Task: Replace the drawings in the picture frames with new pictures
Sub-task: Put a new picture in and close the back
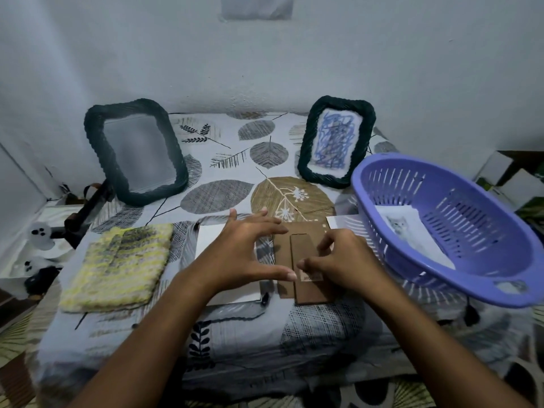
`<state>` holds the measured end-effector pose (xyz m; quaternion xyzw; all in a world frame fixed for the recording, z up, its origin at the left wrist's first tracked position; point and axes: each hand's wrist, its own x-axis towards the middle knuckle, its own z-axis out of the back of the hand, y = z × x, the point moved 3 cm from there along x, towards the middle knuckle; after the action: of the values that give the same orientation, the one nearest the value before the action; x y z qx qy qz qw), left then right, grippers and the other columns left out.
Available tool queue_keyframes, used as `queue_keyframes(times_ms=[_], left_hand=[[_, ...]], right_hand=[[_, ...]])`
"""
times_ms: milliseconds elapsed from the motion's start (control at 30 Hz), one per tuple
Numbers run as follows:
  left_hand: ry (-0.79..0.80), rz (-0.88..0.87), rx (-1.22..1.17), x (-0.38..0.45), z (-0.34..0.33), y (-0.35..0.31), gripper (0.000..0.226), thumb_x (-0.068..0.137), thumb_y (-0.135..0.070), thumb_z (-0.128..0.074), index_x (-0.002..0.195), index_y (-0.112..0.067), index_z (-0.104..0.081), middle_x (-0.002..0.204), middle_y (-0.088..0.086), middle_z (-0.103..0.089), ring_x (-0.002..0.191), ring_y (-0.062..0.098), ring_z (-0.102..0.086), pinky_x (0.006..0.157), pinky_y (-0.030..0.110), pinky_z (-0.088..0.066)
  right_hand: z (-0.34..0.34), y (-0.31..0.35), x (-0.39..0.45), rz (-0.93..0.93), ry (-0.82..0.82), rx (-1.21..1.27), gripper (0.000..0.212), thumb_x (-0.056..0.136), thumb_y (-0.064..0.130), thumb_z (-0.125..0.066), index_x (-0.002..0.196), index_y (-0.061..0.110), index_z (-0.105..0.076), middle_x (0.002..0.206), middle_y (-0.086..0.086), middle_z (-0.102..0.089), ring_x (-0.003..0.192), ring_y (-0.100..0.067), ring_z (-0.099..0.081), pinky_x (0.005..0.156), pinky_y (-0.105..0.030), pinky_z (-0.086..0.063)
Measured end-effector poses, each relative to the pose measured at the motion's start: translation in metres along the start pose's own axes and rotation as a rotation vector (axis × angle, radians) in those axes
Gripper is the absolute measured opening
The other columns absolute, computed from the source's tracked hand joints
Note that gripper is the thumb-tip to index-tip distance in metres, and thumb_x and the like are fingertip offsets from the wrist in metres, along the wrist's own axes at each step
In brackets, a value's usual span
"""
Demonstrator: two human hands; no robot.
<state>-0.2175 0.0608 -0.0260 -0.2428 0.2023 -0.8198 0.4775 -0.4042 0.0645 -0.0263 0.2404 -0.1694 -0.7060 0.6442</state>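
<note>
While both hands work at the centre, the scene reads from largest to smallest as follows.

Table point(229, 328): covered with a leaf-print cloth; it carries everything below.

Basket point(459, 242): purple, slotted, tilted, at 3 o'clock from the hands; its near rim hangs toward the table's right edge.

Empty frame point(135, 151): dark rope-wrapped, standing tilted against the wall at 10 o'clock; its pane shows only a grey blank.

Scribble frame point(335, 142): same dark rope border, standing at 1 o'clock, just beside the basket's far rim; it holds a drawing of blue scribbles.

Knitted cloth point(120, 266): yellow and grey, folded flat at 9 o'clock from the hands.

Backing board point(303, 260): brown cardboard with a stand flap, lying flat at the centre under both hands, a small label near its lower end.

White sheet point(209, 240): lies flat partly under the left hand, touching the board's left side.

Cat picture point(412, 234): a print of a kitten lying inside the basket.

Left hand point(247, 254): fingers spread and fairly straight, hovering over or resting on the board's left part; thumb tip at the flap's edge.

Right hand point(341, 260): fingers curled, fingertips pinching or pressing the board's stand flap; I cannot tell which.
</note>
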Motion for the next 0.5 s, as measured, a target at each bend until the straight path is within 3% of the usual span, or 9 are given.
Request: queue_keyframes(times_ms=[200,333,433,500], left_hand=[[0.102,-0.025,0.074,-0.001,-0.007,-0.007,0.087,0.051,-0.072,-0.069,0.124,-0.026,-0.059,0.141,-0.008,-0.05,0.139,-0.002,-0.022,0.118,0.05,0.007],[0.168,-0.112,0.187,0.001,-0.017,-0.015,0.087,0.052,-0.07,-0.075,0.124,-0.024,-0.061,0.14,-0.009,-0.051,0.14,0.002,-0.025,0.117,0.048,0.011],[0.189,-0.144,0.237,0.001,-0.022,-0.019,0.081,0.054,-0.068,-0.075,0.122,-0.024,-0.063,0.138,-0.008,-0.054,0.138,0.003,-0.031,0.116,0.047,0.013],[0.187,-0.156,0.233,0.002,-0.023,-0.021,0.074,0.057,-0.066,-0.075,0.116,-0.023,-0.066,0.127,-0.007,-0.062,0.13,0.005,-0.044,0.115,0.045,0.014]], right_hand=[[0.0,-0.007,0.002,-0.01,0.039,0.106,0.028,0.076,0.039,-0.075,0.07,0.014,-0.061,0.065,-0.003,-0.069,0.059,-0.02,-0.066,0.064,-0.04,-0.058],[0.001,-0.009,0.001,-0.039,0.076,0.191,0.018,0.083,0.025,-0.07,0.076,0.011,-0.062,0.063,-0.006,-0.069,0.048,-0.017,-0.064,0.044,-0.026,-0.049],[0.002,-0.01,0.0,-0.041,0.082,0.217,0.016,0.086,0.02,-0.067,0.073,0.012,-0.06,0.06,-0.003,-0.067,0.043,-0.013,-0.061,0.04,-0.02,-0.041],[0.003,-0.01,-0.001,-0.04,0.09,0.238,0.015,0.086,0.019,-0.067,0.074,0.012,-0.061,0.059,-0.004,-0.067,0.043,-0.012,-0.06,0.042,-0.02,-0.043]])
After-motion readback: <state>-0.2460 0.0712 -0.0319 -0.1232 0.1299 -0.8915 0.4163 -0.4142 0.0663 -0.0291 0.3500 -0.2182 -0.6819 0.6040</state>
